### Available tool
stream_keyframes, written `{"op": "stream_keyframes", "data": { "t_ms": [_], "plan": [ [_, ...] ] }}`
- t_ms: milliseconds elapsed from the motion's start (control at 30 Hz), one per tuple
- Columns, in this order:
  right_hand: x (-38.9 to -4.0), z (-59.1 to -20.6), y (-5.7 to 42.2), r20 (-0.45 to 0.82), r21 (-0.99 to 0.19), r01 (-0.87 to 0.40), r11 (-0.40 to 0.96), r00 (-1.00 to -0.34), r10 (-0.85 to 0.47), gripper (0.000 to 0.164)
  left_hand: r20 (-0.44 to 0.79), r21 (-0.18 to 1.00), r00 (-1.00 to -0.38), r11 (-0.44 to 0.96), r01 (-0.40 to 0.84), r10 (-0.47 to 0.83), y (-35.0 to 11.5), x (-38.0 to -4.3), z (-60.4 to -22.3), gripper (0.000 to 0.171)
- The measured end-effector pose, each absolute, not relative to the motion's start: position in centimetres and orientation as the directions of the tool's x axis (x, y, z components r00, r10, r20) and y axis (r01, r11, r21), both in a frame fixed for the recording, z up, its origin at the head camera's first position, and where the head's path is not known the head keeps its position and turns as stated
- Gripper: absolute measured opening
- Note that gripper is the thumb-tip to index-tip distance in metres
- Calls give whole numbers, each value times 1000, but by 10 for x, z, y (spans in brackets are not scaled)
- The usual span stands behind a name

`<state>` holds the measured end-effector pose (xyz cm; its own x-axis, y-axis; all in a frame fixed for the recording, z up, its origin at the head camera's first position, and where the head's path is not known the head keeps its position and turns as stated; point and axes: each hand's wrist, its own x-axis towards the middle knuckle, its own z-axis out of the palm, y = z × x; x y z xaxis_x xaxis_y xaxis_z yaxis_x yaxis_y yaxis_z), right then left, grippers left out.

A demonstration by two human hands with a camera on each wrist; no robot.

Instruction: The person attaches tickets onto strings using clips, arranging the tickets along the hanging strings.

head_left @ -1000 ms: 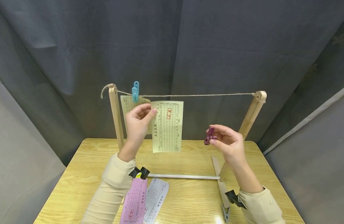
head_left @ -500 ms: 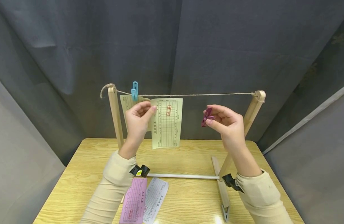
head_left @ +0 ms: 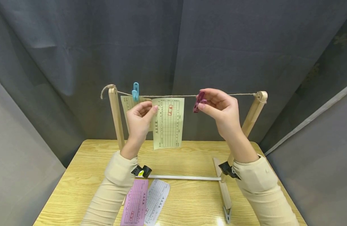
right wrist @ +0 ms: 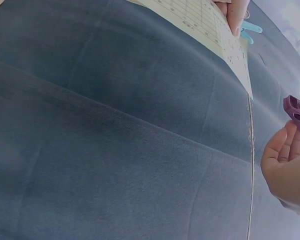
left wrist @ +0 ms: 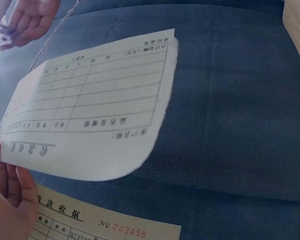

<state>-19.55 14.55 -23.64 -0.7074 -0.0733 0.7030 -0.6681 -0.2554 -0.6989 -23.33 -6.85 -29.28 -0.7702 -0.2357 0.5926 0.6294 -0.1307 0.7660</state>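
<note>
My left hand pinches the left edge of a pale yellow receipt slip between thumb and fingers. The slip hangs upright, its top edge just under the twine. Between thumb and fingertips of my right hand is a purple clothespin, to the right of the slip at twine height. In the right wrist view the purple clothespin tilts above the fingers. A second yellow slip hangs from the twine under a blue clothespin, partly hidden by my left hand.
Two wooden posts hold the twine, with a white rod low between them. A pink slip and a white slip lie overlapping on the table. A metal clip sits at the right foot. Dark curtain stands behind.
My right hand has risen and moved left with the purple clothespin, up to twine height. My left hand has lifted the yellow slip slightly, closer to the twine.
</note>
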Motion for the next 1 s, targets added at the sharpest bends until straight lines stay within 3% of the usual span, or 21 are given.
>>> {"op": "stream_keyframes", "data": {
  "t_ms": [333,1000],
  "plan": [
    [-205,-218,129,704,-701,-672,-239,-706,-82,34,584,762,-770,-153,629,-255,-68,-234,-293,11],
    [-230,-199,101,639,-769,-630,-107,-757,-132,17,609,752,-756,-130,647,-241,-70,-233,-294,17]
  ]
}}
